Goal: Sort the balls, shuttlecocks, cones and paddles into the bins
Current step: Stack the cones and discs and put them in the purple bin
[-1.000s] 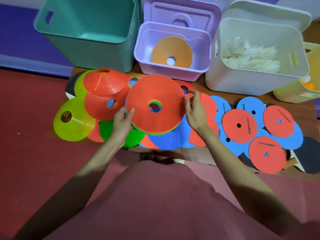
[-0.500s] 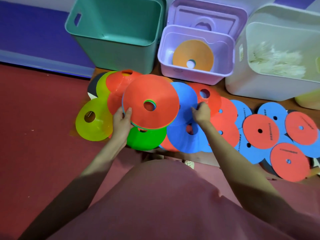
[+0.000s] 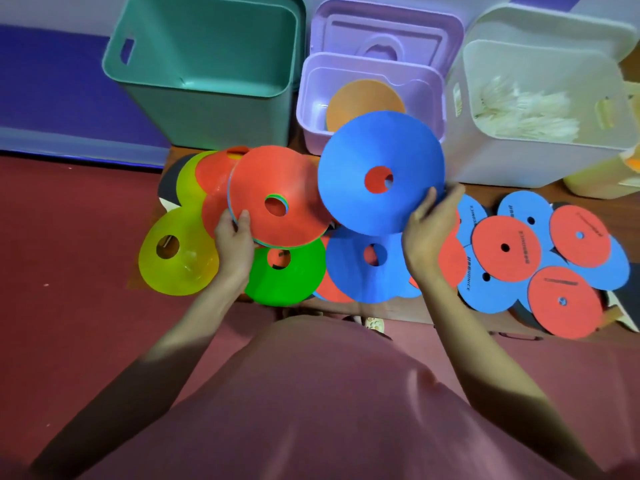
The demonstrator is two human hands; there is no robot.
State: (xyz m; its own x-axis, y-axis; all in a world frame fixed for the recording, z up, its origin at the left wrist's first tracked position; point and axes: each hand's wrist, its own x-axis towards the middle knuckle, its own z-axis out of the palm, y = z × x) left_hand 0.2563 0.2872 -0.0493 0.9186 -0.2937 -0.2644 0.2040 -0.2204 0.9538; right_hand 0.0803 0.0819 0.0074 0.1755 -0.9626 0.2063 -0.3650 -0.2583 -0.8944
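Head view, looking down past a pink garment (image 3: 311, 403) at the floor. Left hand (image 3: 233, 242) grips the near edge of a stack of flat plastic disc cones, red one on top (image 3: 277, 199), thumb over the rim, stack tilted and held above the pile. Right hand (image 3: 427, 226) holds a single blue plastic disc cone (image 3: 381, 173) by its lower right edge, fingers curled behind, thumb on the face; the cone is raised and overlaps the front wall of the lilac plastic bin (image 3: 370, 67).

Inside the lilac bin: one orange disc cone (image 3: 363, 98), leaning. Lilac lid (image 3: 384, 32) stands behind it.

Left of it, teal plastic bin (image 3: 204, 57); nothing seen in the part that shows. Right, white plastic bin (image 3: 540, 109) holding white feather shuttlecocks (image 3: 526, 112). A yellow bin (image 3: 602, 174) shows partly at the far right edge; contents cannot be made out.

Loose on a brown board on the floor: translucent yellow disc cone (image 3: 178, 258), green disc cone (image 3: 285, 275), another blue disc cone (image 3: 367, 268) under the right wrist, more red ones beneath. To the right, round red and blue paddle faces (image 3: 505, 247) overlapping one another, one handle (image 3: 614, 311) showing at the far right.

Floor is a dark red mat (image 3: 69, 271).
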